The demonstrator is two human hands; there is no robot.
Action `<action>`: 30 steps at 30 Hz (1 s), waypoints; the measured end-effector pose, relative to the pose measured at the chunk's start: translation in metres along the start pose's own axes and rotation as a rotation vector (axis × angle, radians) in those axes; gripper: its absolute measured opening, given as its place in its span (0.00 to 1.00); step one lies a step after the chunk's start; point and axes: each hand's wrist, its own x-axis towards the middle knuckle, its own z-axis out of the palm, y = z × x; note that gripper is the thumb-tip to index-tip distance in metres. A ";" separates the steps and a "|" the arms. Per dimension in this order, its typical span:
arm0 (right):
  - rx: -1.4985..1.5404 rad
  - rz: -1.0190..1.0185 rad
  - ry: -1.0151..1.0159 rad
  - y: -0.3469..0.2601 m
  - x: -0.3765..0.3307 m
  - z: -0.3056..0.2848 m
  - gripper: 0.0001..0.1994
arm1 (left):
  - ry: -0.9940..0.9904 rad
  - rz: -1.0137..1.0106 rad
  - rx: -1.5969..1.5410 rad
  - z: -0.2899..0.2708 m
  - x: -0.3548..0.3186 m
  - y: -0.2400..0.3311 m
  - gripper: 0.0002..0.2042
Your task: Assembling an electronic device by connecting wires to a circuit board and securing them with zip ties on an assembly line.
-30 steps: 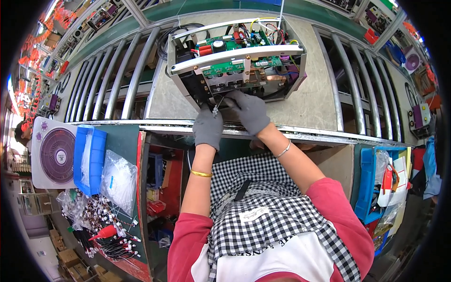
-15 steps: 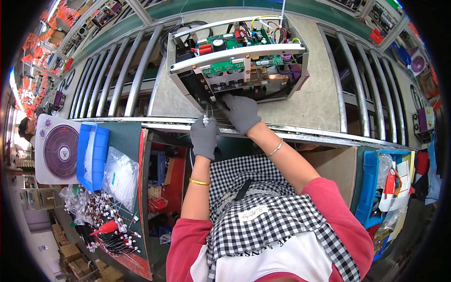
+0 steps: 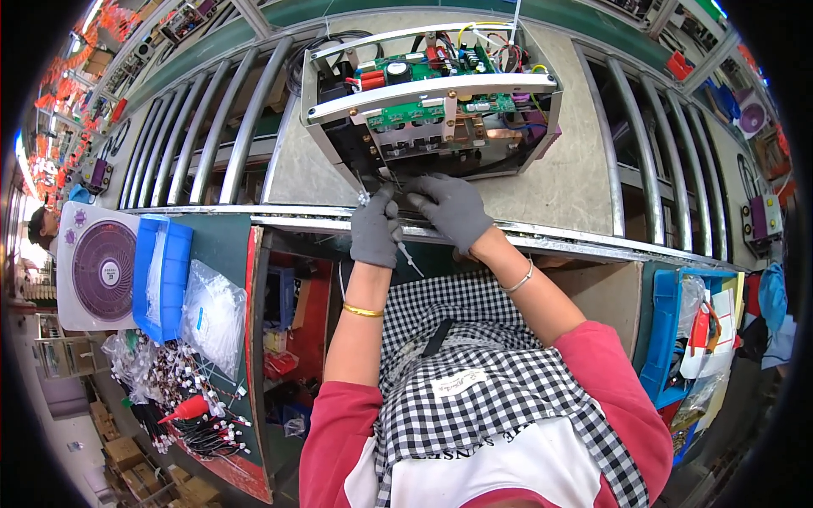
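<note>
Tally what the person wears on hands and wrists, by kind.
Grey work gloves: 2 (left hand, right hand)
Gold bangle on the left wrist: 1
Silver bracelet on the right wrist: 1
Total: 4

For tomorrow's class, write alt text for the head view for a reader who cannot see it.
A person in grey gloves works at an open metal chassis of green circuit boards on a roller conveyor: the left hand pinches a thin white cable tie, and the right hand rests at the chassis's front edge.
</note>
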 end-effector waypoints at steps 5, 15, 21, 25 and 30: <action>-0.014 -0.051 0.131 0.001 -0.001 0.011 0.11 | -0.078 -0.023 -0.071 0.000 -0.001 -0.005 0.07; -0.093 -0.121 0.119 0.006 0.005 0.014 0.10 | -0.090 -0.011 -0.019 -0.004 -0.010 -0.004 0.10; -0.187 -0.148 0.048 0.008 0.011 0.012 0.09 | -0.055 0.163 0.490 -0.011 -0.011 0.003 0.13; -0.140 -0.129 0.044 0.004 0.004 0.018 0.09 | 0.151 0.546 1.039 -0.019 0.003 0.002 0.20; 0.029 -0.083 -0.001 0.000 -0.008 0.015 0.11 | 0.367 0.503 1.333 -0.015 -0.006 0.017 0.29</action>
